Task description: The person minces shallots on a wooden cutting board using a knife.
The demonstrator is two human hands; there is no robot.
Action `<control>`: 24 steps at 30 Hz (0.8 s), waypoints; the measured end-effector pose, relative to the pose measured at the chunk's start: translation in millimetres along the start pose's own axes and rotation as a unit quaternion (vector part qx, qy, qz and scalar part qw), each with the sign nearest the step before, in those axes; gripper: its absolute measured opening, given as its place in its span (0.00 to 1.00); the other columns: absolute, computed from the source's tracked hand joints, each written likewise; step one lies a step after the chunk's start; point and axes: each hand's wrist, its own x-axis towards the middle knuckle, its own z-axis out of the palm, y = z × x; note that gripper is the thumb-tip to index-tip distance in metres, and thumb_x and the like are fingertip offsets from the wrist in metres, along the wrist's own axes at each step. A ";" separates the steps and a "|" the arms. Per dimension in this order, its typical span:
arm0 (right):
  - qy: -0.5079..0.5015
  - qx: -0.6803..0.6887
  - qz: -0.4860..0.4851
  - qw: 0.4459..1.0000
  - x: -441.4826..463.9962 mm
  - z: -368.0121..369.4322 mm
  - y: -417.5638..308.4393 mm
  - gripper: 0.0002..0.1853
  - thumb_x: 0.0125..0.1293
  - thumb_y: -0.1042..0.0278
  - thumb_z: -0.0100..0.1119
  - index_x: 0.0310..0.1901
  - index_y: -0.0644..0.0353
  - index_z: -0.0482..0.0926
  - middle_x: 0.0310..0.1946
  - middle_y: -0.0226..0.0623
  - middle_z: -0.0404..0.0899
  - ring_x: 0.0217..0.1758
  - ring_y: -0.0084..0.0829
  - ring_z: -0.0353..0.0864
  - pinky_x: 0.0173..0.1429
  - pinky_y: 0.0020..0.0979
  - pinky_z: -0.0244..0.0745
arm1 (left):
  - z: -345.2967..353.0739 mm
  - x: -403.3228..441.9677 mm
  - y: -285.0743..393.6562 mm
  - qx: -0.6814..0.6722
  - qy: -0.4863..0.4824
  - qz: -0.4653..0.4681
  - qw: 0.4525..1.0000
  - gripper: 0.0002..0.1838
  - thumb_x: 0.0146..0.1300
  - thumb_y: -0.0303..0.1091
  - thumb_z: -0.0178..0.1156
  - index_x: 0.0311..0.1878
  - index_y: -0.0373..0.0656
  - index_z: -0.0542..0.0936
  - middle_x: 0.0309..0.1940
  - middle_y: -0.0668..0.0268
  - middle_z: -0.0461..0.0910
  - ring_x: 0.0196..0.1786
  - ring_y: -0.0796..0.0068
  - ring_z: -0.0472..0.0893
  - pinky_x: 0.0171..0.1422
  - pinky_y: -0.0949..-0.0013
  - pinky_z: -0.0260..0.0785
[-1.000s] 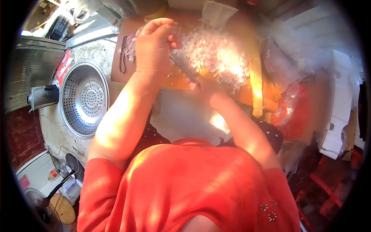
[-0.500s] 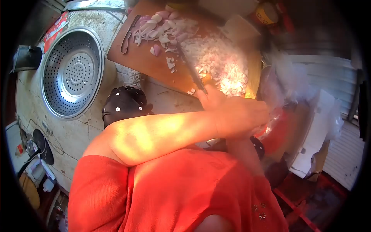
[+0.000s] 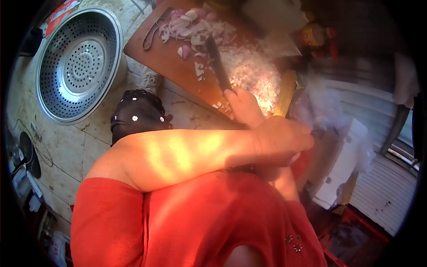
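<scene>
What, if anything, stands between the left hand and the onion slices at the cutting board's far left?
The right hand and its kitchen knife do: both lie roughly between the left hand, crossed over the right forearm, and the onion slices on the cutting board.

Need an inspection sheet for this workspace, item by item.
Surface: brown cutting board, angled.
Work items: knife above the board; chopped onion and onion slices on it.
Clutter: looped metal tool, possibly a peeler, near the board's left edge; perforated metal colander to the left.
Hands: right hand grips the knife; left hand over the right arm, contact unclear.
Cables: thin cord-like line at left, unconfirmed.
Surroundings: tiled floor; white box at right.
</scene>
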 end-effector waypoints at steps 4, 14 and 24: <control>-0.003 0.050 0.034 0.998 -21.4 2.0 5.6 0.16 0.75 0.54 0.52 0.44 0.61 0.77 0.24 0.35 0.76 0.24 0.29 0.77 0.30 0.37 0.72 | -3.0 -0.1 2.4 -0.001 0.006 0.008 1.000 0.12 0.53 0.31 0.66 0.41 0.49 0.78 0.37 0.68 0.74 0.38 0.64 0.82 0.33 0.59 0.75; -0.038 -0.020 -0.218 0.975 7.3 51.1 103.4 0.24 0.71 0.53 0.58 0.60 0.63 0.74 0.34 0.42 0.82 0.34 0.40 0.82 0.36 0.40 0.76 | -14.4 -2.1 11.4 -0.001 -0.049 0.002 0.999 0.16 0.54 0.32 0.64 0.48 0.49 0.80 0.40 0.67 0.76 0.39 0.60 0.82 0.35 0.56 0.75; 0.018 0.263 0.080 0.961 -11.3 44.2 45.9 0.13 0.74 0.56 0.55 0.47 0.59 0.71 0.29 0.31 0.73 0.24 0.25 0.72 0.25 0.31 0.69 | -10.6 -0.8 11.9 0.047 -0.034 -0.004 0.998 0.07 0.52 0.33 0.65 0.34 0.53 0.78 0.33 0.69 0.75 0.35 0.65 0.82 0.33 0.56 0.74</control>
